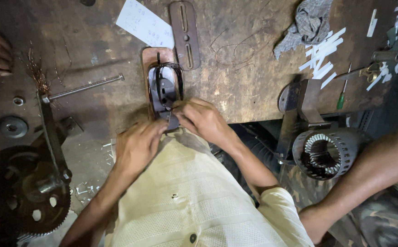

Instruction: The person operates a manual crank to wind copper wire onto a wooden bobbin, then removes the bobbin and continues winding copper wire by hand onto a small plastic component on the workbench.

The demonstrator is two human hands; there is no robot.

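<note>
While both hands' fingers pinch its near end, the wire coil point(164, 87) on its wooden former point(152, 57) runs lengthwise away from them; right hand point(203, 120) nearer than left hand point(137, 145)

A worn wooden desk point(253, 68) carries a white paper slip point(145, 23) at the far middle, with a slotted metal plate point(185, 34) just to its right. Farther right lies a crumpled grey rag point(306, 23), then a scatter of white paper strips point(322, 57) and a green-handled screwdriver point(343, 93). A threaded rod point(87, 87) lies at the left, above a large toothed gear wheel point(25, 196). A motor stator point(324, 153) sits near right, below the desk's edge.
</note>
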